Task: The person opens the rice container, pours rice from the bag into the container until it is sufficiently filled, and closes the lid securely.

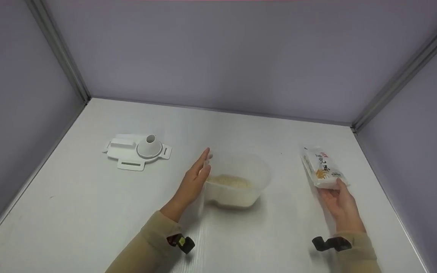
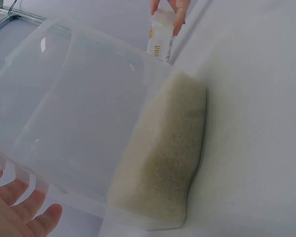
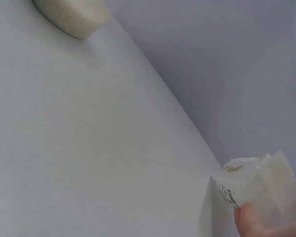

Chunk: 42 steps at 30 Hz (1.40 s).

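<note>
A clear plastic container [image 1: 237, 195] stands in the middle of the white table, its lower part filled with pale grains [image 2: 160, 163] that look like rice. My left hand [image 1: 194, 182] is at the container's left side, fingers extended along the wall; in the left wrist view the fingertips [image 2: 52, 215] lie by its rim. To the right, my right hand [image 1: 341, 204] grips the near end of a white printed bag [image 1: 321, 167], thumb on top and fingers beneath. The bag [image 3: 261, 185] bears dark lettering and an orange picture; part of the hand is cut off in the right wrist view.
At the left of the table [image 1: 89, 212] lies a flat white plastic piece [image 1: 127, 151] with slotted tabs, and a cone-shaped spout [image 1: 150, 146] on it. Grey panel walls [image 1: 218, 57] enclose the table at the back and both sides.
</note>
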{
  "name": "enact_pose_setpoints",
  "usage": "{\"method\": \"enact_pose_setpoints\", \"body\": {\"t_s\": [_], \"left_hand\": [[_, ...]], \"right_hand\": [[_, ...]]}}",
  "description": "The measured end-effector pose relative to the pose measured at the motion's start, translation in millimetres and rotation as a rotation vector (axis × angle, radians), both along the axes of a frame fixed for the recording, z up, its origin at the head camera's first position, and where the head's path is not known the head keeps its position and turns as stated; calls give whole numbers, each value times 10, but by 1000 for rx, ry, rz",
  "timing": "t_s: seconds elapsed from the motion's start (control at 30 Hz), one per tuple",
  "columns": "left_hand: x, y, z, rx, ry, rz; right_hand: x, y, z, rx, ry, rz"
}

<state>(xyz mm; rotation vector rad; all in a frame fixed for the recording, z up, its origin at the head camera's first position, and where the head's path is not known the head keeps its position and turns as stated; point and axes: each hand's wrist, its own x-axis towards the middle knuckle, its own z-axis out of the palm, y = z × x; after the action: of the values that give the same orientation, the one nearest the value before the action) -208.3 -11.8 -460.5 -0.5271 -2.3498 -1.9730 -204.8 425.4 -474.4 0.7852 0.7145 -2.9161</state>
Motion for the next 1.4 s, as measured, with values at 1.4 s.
{"method": "enact_pose_setpoints", "body": {"t_s": [1.4], "left_hand": [[-10,0,-20,32,-8,-21]], "right_hand": [[-60,-121,176,168,-7,183]]}}
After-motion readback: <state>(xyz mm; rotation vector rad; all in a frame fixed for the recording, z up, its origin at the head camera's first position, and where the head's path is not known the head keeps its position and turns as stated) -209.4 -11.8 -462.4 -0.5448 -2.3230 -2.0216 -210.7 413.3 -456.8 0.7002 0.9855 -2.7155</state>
